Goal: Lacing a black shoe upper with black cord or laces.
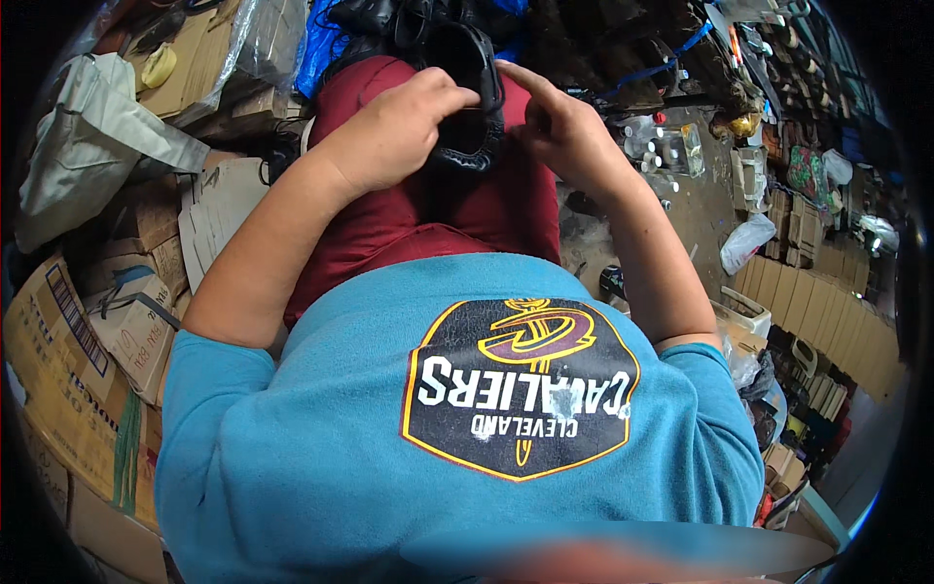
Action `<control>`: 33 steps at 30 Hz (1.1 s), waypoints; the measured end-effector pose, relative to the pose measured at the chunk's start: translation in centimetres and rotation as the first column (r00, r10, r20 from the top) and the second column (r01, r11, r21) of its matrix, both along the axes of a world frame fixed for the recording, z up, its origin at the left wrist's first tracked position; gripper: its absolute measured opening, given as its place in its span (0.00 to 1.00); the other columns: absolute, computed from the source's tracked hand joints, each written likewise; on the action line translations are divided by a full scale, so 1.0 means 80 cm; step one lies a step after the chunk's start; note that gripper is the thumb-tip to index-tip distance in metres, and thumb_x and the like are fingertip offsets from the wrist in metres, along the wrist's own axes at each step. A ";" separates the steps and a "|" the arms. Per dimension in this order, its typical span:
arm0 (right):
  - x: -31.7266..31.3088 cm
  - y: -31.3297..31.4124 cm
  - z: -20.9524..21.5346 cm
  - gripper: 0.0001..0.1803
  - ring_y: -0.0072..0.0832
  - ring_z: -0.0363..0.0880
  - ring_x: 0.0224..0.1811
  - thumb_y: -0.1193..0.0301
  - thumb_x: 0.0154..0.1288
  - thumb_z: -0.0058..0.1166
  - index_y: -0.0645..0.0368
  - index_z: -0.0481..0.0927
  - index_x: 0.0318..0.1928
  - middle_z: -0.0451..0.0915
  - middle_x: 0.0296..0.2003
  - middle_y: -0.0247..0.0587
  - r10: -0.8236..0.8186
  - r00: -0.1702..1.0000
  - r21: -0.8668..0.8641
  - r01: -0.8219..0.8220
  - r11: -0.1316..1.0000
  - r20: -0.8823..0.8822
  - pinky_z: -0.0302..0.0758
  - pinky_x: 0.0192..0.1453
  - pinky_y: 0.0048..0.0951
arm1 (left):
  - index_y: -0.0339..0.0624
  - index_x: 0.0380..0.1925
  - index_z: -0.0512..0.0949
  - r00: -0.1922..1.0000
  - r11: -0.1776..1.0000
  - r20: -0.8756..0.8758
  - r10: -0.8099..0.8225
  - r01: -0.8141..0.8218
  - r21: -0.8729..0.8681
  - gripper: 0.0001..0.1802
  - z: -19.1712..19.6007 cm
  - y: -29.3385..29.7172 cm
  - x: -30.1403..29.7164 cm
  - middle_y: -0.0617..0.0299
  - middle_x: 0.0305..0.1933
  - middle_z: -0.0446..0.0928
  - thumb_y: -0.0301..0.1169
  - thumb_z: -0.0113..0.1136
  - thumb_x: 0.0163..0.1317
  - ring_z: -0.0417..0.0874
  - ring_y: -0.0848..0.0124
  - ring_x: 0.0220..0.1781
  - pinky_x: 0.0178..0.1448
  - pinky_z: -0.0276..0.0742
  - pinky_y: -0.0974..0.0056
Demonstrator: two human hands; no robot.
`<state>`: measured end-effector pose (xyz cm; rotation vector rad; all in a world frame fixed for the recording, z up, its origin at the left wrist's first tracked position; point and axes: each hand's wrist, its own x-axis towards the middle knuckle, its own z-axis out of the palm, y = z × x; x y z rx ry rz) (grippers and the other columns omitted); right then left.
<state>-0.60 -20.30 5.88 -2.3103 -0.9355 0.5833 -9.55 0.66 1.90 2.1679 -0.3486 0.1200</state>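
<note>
Item: black shoe [474, 92], over our lap. Left hand [404, 122] and right hand [559, 131] fingers pinching its rim; we judge inspection underway, next needing a turn.

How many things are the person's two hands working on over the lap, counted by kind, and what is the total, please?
Black shoe, gripped between the left hand and the right hand: 1
Hands on it: 2
Total: 3
More dark shoes may lie beyond the knees, but that pile is too jumbled to count.
</note>
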 end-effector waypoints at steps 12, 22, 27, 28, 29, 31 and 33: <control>0.016 -0.017 -0.020 0.24 0.16 0.63 0.25 0.83 0.55 0.56 0.50 0.75 0.53 0.64 0.23 0.27 0.060 0.996 0.086 -0.054 0.995 -0.072 0.66 0.32 0.19 | 0.46 0.33 0.83 0.987 0.981 0.076 0.144 -0.153 0.116 0.09 -0.028 0.016 0.017 0.64 0.30 0.75 0.25 0.64 0.49 0.76 0.66 0.36 0.44 0.70 0.62; 0.018 -0.020 -0.020 0.24 0.14 0.62 0.28 0.83 0.56 0.55 0.50 0.76 0.53 0.64 0.25 0.24 0.064 0.988 0.108 -0.049 0.993 -0.138 0.65 0.34 0.17 | 0.54 0.31 0.84 0.986 0.972 0.097 0.137 -0.152 0.180 0.08 -0.042 0.009 0.027 0.67 0.27 0.72 0.30 0.67 0.48 0.74 0.67 0.37 0.44 0.67 0.61; 0.021 -0.024 -0.025 0.24 0.13 0.61 0.27 0.84 0.56 0.55 0.49 0.77 0.53 0.65 0.26 0.23 0.071 0.993 0.129 -0.059 0.990 -0.091 0.65 0.34 0.17 | 0.54 0.30 0.84 0.986 0.970 0.108 0.126 -0.145 0.197 0.08 -0.043 0.007 0.027 0.67 0.28 0.73 0.31 0.66 0.48 0.74 0.66 0.38 0.44 0.67 0.61; 0.021 -0.024 -0.025 0.24 0.13 0.61 0.27 0.84 0.56 0.55 0.49 0.77 0.53 0.65 0.26 0.23 0.070 0.993 0.130 -0.058 0.990 -0.091 0.65 0.34 0.17 | 0.57 0.29 0.84 0.988 0.967 0.080 0.130 -0.144 0.210 0.06 -0.043 0.007 0.028 0.68 0.28 0.73 0.33 0.65 0.49 0.75 0.66 0.40 0.46 0.67 0.59; 0.021 -0.025 -0.025 0.25 0.13 0.61 0.28 0.83 0.56 0.55 0.49 0.76 0.54 0.65 0.26 0.23 0.067 0.992 0.123 -0.054 0.991 -0.103 0.65 0.35 0.17 | 0.60 0.28 0.84 0.990 0.964 0.051 0.135 -0.143 0.223 0.05 -0.044 0.007 0.029 0.69 0.29 0.74 0.35 0.64 0.49 0.75 0.67 0.42 0.48 0.67 0.58; 0.020 -0.024 -0.024 0.26 0.14 0.62 0.28 0.83 0.56 0.55 0.48 0.76 0.55 0.65 0.26 0.23 0.067 0.991 0.117 -0.054 0.992 -0.115 0.66 0.36 0.17 | 0.59 0.29 0.84 0.991 0.966 0.018 0.131 -0.132 0.223 0.05 -0.044 0.007 0.030 0.69 0.29 0.75 0.35 0.64 0.49 0.75 0.67 0.42 0.49 0.67 0.57; 0.015 -0.021 -0.020 0.28 0.13 0.66 0.31 0.82 0.57 0.57 0.50 0.72 0.59 0.68 0.27 0.24 -0.031 0.961 0.137 0.071 0.988 -0.274 0.67 0.39 0.17 | 0.58 0.29 0.84 0.992 0.968 -0.013 0.125 -0.119 0.222 0.06 -0.042 0.005 0.033 0.69 0.29 0.75 0.35 0.65 0.49 0.75 0.66 0.42 0.49 0.67 0.57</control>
